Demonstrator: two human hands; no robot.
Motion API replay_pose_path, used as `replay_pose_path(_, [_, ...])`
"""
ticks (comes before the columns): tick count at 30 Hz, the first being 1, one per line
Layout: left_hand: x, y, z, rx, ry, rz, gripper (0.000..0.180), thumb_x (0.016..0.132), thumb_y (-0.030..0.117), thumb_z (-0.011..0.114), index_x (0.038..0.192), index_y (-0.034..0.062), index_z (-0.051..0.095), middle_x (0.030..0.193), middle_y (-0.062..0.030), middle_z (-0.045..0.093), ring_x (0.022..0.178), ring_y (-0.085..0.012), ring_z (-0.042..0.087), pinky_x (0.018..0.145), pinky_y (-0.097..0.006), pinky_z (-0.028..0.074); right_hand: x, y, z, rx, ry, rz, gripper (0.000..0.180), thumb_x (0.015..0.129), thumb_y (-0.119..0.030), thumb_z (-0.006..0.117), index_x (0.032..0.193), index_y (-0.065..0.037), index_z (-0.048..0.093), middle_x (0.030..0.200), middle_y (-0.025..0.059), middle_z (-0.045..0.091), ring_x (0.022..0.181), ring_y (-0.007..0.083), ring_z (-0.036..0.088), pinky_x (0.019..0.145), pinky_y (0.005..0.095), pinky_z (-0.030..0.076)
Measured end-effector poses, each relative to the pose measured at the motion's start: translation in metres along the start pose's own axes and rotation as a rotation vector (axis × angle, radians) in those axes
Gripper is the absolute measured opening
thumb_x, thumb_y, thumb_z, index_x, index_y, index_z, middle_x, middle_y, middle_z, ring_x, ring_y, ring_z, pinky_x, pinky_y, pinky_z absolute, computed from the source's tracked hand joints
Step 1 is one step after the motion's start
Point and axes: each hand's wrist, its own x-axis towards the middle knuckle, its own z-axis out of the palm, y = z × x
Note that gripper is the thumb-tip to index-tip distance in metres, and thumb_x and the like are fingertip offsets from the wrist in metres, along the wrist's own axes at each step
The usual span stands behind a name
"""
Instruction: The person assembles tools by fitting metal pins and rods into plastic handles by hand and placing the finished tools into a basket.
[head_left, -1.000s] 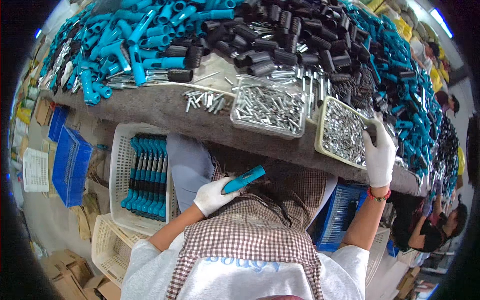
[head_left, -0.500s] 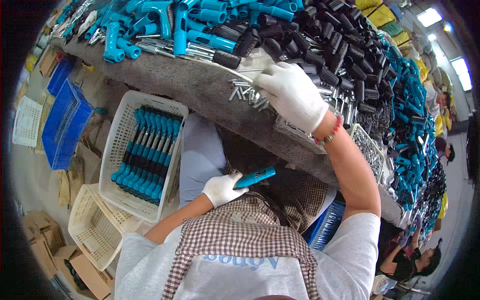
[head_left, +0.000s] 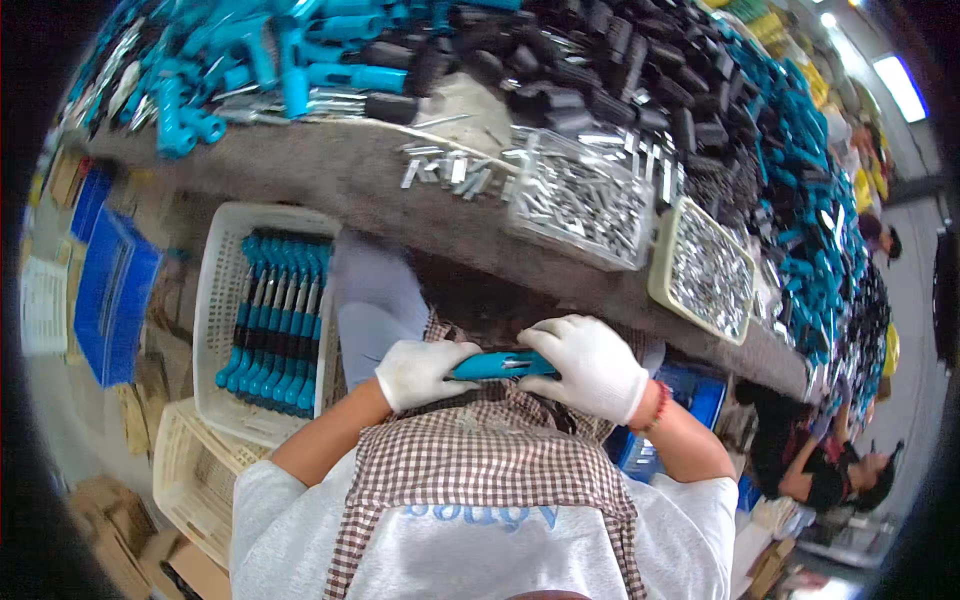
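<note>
Both hands wear white knit gloves and meet in front of my apron. A teal plastic handle piece (head_left: pixel 497 366), tube-like with a slot in its side, lies roughly level between them. My left hand (head_left: pixel 428 376) is closed round its left end. At the right end, my right hand (head_left: pixel 588 368) grips it with thumb and fingers; whether those fingers also hold a small part is hidden. Beyond them, on the grey-covered bench (head_left: pixel 330 175), are loose metal pins (head_left: pixel 455 172) and a clear box (head_left: pixel 575 252) full of short metal pieces.
A cream tray (head_left: pixel 690 310) of small metal parts stands right of the box. Teal housings (head_left: pixel 345 76) and black sleeves (head_left: pixel 660 85) heap along the bench. At left, a white crate (head_left: pixel 207 320) holds rows of teal-and-black tools (head_left: pixel 275 320). Another person (head_left: pixel 845 470) sits at far right.
My right hand has come down from the loose pins on the bench to the teal handle piece. My left hand has turned the piece more level. The view has shifted slightly.
</note>
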Motion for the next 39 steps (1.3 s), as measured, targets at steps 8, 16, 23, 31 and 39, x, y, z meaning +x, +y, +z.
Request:
replay_pose_path(8, [0.028,0.016,-0.018,0.489,-0.049,0.512,0.056,0.072,0.032,0.074,0.122,0.0151,0.055,0.076,-0.0018,0.055,0.055,-0.0194,0.061,0.048,-0.033,0.051,-0.06,0.006,0.058,0.489,-0.029,0.337,0.038,0.084,-0.039,0.066,0.102,-0.006,0.063,0.086,0.0163,0.066,0.081,0.0333,0.065,0.072,0.0409,0.051])
replay_pose_path(16, [0.042,0.04,-0.029,0.655,-0.153,0.55,0.072,0.067,0.034,0.077,0.131,0.0136,0.051,0.083,-0.0005,0.056,0.056,-0.0165,0.061,0.046,-0.031,0.05,-0.076,0.014,0.086,0.907,0.067,0.442,0.038,0.087,-0.034,0.066,0.109,-0.002,0.064,0.088,0.0174,0.067,0.082,0.0294,0.066,0.074,0.0379,0.051])
replay_pose_path(23, [0.055,0.063,-0.033,0.6,-0.319,0.456,0.076,0.075,0.034,0.073,0.14,0.0152,0.039,0.092,-0.0054,0.059,0.056,-0.0235,0.064,0.048,-0.036,0.053,-0.089,0.018,0.078,0.734,0.15,0.383,0.039,0.086,-0.034,0.067,0.107,-0.002,0.065,0.088,0.0168,0.068,0.082,0.0294,0.067,0.073,0.037,0.051])
replay_pose_path(31, [0.073,0.082,-0.036,0.558,-0.445,0.315,0.08,0.077,0.047,0.069,0.143,0.0142,0.037,0.092,-0.0098,0.062,0.068,-0.028,0.066,0.055,-0.037,0.053,-0.089,0.018,0.071,0.642,0.262,0.379,0.039,0.083,-0.036,0.068,0.1,-0.001,0.066,0.081,0.0182,0.066,0.075,0.0317,0.066,0.067,0.0383,0.051])
replay_pose_path(39, [0.076,0.096,-0.033,0.547,-0.291,0.389,0.075,0.08,0.043,0.068,0.142,0.0155,0.037,0.083,-0.0086,0.06,0.064,-0.0276,0.066,0.052,-0.037,0.053,-0.091,0.025,0.053,0.701,0.217,0.364,0.039,0.083,-0.037,0.068,0.098,-0.001,0.066,0.079,0.0182,0.065,0.072,0.0313,0.066,0.065,0.0366,0.051])
